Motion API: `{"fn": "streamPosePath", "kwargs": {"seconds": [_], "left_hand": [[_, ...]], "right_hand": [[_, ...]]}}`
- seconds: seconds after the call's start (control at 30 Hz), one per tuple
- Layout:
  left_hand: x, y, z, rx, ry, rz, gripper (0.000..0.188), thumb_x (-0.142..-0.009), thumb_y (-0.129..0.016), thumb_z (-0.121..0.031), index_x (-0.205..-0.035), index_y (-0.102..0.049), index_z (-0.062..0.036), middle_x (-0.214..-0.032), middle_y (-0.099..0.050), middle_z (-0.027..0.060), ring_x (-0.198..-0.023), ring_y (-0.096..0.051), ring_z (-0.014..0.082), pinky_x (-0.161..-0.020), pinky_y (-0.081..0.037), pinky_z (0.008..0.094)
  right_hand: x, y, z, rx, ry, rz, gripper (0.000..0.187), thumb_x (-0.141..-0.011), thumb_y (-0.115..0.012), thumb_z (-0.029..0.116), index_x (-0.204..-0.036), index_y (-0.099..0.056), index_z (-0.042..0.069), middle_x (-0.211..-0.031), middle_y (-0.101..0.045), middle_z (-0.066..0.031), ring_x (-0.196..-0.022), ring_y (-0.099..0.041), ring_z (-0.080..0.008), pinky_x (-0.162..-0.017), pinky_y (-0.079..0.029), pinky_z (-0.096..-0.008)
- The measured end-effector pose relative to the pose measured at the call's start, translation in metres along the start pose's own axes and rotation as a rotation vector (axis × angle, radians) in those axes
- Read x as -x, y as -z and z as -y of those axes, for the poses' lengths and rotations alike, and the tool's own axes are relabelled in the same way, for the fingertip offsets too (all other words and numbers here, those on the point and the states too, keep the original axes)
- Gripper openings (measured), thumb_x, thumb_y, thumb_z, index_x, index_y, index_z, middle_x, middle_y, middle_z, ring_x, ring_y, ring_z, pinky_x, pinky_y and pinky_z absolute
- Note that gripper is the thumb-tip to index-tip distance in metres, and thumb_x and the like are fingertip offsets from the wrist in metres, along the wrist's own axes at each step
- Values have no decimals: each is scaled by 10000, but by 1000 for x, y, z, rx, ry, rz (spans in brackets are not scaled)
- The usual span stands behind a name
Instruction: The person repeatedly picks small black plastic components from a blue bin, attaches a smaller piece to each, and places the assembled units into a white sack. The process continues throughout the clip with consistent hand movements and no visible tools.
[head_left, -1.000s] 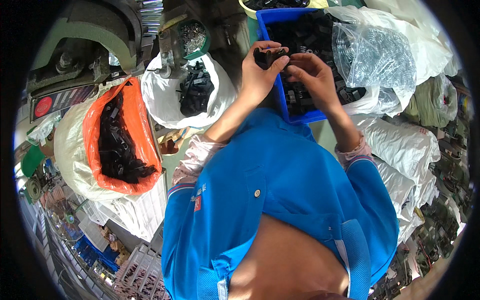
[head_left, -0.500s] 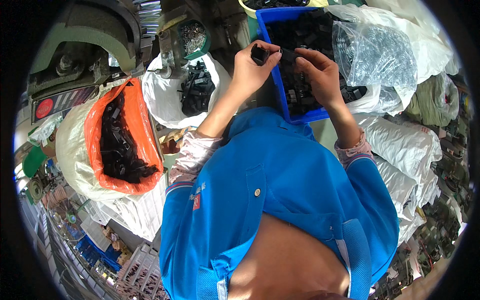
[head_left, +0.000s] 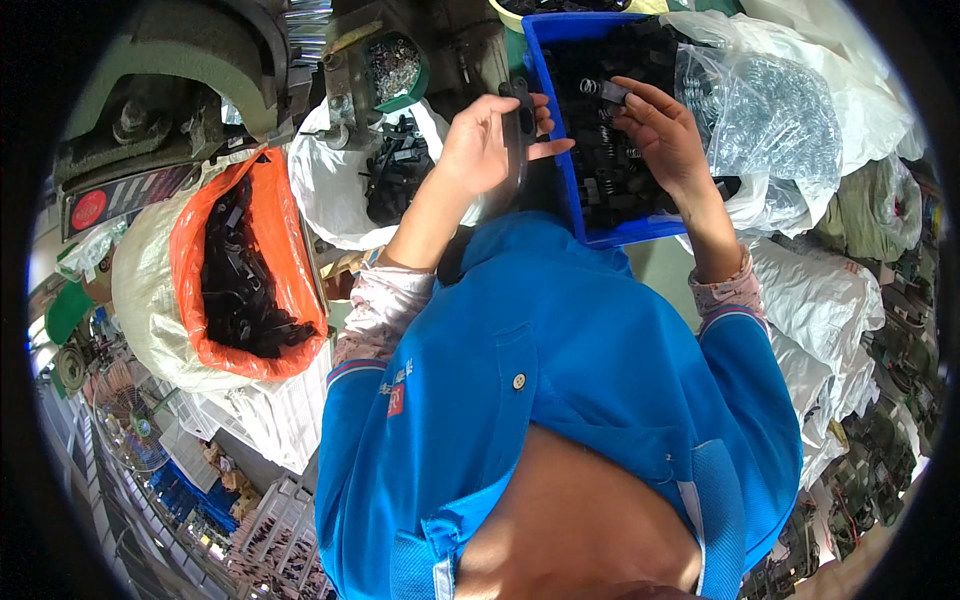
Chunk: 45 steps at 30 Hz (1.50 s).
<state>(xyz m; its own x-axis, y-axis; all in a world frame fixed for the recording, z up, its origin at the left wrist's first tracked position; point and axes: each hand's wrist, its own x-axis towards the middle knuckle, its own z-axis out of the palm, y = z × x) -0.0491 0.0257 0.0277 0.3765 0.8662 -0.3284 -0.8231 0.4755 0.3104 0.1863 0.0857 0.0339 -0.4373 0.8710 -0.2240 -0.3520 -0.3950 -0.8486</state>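
Observation:
My left hand [head_left: 478, 150] is closed on a long black plastic part [head_left: 522, 105], partly smeared by motion, just left of the blue bin [head_left: 562, 165]. Between the thumb and fingertips of my right hand [head_left: 662, 145] is a small black block with a metal coil spring [head_left: 591, 87] sticking out of its left end. This hand hovers over the bin, which holds many black parts [head_left: 598, 215], some with springs on them. A clear plastic bag of springs [head_left: 765, 110] lies against the bin's right side.
At the left, an orange-lined sack [head_left: 183, 260] and a white bag [head_left: 325, 200] hold black parts. A green tray of small metal pieces [head_left: 395, 70] sits beyond the white bag. Heavy machinery [head_left: 130, 125] fills the far left; white sacks [head_left: 810, 290] lie at the right.
My hands have moved apart. The right one has shifted rightward with the spring and block now in plain sight; the left has turned, swinging the long black part upright.

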Motion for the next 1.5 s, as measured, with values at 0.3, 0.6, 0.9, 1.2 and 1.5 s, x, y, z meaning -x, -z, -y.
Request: {"fn": "streamPosePath", "kwargs": {"seconds": [0.3, 0.6, 0.9, 1.2, 1.5], "left_hand": [[6, 4, 16, -475, -109, -102, 288, -939, -520, -137, -1198, -495, -14, -930, -610, 94, -794, -600, 149, -605, -523, 325], [12, -11, 20, -966, -125, -131, 342, -863, -642, -149, -1158, -511, -40, -977, -631, 65, -807, -576, 98, -562, -466, 252], [20, -23, 23, -827, -79, -62, 422, -875, -604, -145, -1260, -464, -44, -1147, -609, 100, -896, -639, 185, -569, -511, 271], [18, -23, 24, -804, -63, -35, 453, -869, -618, -149, -1281, -452, -63, -1153, -609, 115, -858, -650, 193, -547, -509, 273], [17, -21, 29, -745, -87, -58, 429, -877, -607, -159, -1273, -463, -81, -1156, -614, 111, -842, -654, 190, -543, -492, 262]], "right_hand": [[0, 2, 9, -28, -19, 29, 303, -896, -588, 131, -1157, -569, -21, -1018, -621, -100, -884, -603, -156, -797, -487, -267], [-5, -7, 12, -3, 8, 50, 280, -898, -592, 160, -1129, -586, 0, -997, -632, -71, -894, -590, -129, -793, -474, -253], [-9, -14, 9, 267, 84, 38, 253, -871, -637, 174, -1056, -613, 4, -913, -642, -44, -814, -586, -102, -739, -458, -232], [-14, -15, 17, 521, 128, 122, 224, -874, -628, 167, -1036, -629, 13, -864, -619, 1, -779, -541, -57, -729, -439, -201], [-17, -11, 14, 520, 112, 129, 233, -876, -627, 171, -1040, -625, 6, -864, -616, -3, -778, -541, -61, -738, -440, -209]]}}
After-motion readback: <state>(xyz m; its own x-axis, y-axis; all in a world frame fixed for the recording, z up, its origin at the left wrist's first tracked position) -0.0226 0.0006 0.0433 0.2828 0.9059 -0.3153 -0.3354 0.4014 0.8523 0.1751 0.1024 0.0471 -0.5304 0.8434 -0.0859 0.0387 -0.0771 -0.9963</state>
